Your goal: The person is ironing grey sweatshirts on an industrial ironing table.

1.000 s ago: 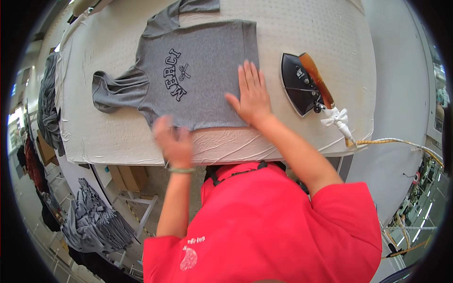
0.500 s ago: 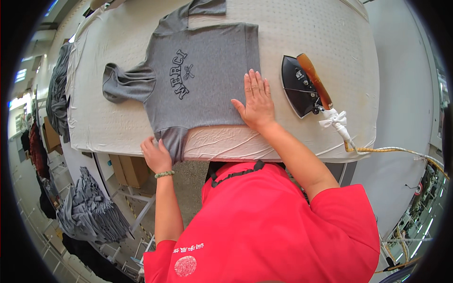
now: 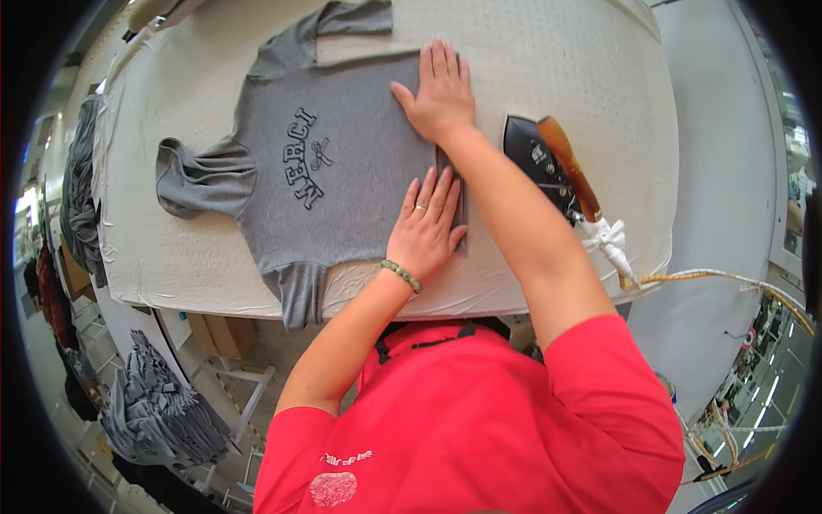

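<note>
Head view: left hand (image 3: pixel 423 224), right hand (image 3: pixel 442 101) flat on grey garment (image 3: pixel 355 158).

Left hand (image 3: pixel 424 230) and right hand (image 3: pixel 443 103) lie flat, backs up.
Just above the green bracelet (image 3: pixel 401 275) on the left wrist, the left fingers (image 3: pixel 438 194) are straight and slightly parted, the thumb out rightward; the left forearm (image 3: pixel 349 343) slants down-left from it. Well above the bracelet, the right fingers are nearly together, thumb spread leftward; the right forearm (image 3: pixel 512 206) passes to its right.
</note>
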Demonstrator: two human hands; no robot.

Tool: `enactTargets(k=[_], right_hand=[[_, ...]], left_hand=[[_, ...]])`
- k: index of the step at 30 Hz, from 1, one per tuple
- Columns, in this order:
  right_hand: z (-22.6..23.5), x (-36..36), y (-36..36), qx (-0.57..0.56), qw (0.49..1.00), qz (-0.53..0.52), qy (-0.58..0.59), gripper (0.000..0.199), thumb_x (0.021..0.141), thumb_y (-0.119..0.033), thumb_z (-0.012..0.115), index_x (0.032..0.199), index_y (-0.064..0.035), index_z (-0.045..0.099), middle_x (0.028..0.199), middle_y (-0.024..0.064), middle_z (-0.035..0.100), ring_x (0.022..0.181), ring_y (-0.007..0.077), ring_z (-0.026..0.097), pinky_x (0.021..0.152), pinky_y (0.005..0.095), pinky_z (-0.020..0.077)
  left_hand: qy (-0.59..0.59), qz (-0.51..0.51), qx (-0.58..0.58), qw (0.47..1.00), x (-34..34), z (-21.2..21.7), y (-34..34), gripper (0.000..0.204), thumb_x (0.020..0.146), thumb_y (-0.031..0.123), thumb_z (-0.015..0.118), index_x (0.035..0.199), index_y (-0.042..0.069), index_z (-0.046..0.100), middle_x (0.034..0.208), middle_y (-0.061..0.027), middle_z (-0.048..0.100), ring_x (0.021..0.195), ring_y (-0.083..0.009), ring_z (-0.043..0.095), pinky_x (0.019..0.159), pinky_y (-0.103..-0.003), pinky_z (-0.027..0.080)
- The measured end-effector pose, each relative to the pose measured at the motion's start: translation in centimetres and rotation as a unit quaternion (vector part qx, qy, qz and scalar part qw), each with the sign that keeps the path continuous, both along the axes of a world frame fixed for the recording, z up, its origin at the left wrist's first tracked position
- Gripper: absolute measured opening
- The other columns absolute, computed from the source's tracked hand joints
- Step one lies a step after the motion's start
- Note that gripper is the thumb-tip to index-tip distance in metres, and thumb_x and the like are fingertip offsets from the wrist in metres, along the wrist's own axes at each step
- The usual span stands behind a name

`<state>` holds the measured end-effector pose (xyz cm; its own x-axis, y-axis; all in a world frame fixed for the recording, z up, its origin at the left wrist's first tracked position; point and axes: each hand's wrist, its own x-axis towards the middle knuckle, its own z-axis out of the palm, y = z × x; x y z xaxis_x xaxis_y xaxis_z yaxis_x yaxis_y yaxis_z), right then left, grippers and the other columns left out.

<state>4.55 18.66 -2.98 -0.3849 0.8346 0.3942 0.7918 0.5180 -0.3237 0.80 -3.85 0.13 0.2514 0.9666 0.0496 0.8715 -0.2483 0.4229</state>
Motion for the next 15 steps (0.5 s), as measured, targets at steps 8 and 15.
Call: enactTargets(k=[8,15], right_hand=[[1.1,0.9,-1.9,-0.088,0.994,-0.005,-0.063,0.09,0.1,-0.057,0.061,0.16,0.0042,0.034,0.168,0.0251,0.033,0.157,0.0366,0.03,0.128,0.0489,0.0227],[2.3,10.2,-18.7,-0.105,0.989,0.093,-0.05,0.079,0.1,-0.047,0.063,0.158,0.0009,0.041,0.167,0.0213,0.037,0.156,0.0388,0.033,0.126,0.0556,0.0245]], left_hand=[[-0.01,-0.046,-0.016,0.999,1.3,0.4,-3.3,0.073,0.099,0.038,0.061,0.159,0.001,0.042,0.169,-0.0164,0.035,0.159,-0.0342,0.028,0.13,-0.05,0.02],[-0.088,0.143,0.087,0.982,-9.9,2.8,-10.1,0.035,0.095,0.01,0.067,0.129,0.004,0.069,0.135,-0.0168,0.067,0.135,-0.0368,0.057,0.119,-0.049,0.04]])
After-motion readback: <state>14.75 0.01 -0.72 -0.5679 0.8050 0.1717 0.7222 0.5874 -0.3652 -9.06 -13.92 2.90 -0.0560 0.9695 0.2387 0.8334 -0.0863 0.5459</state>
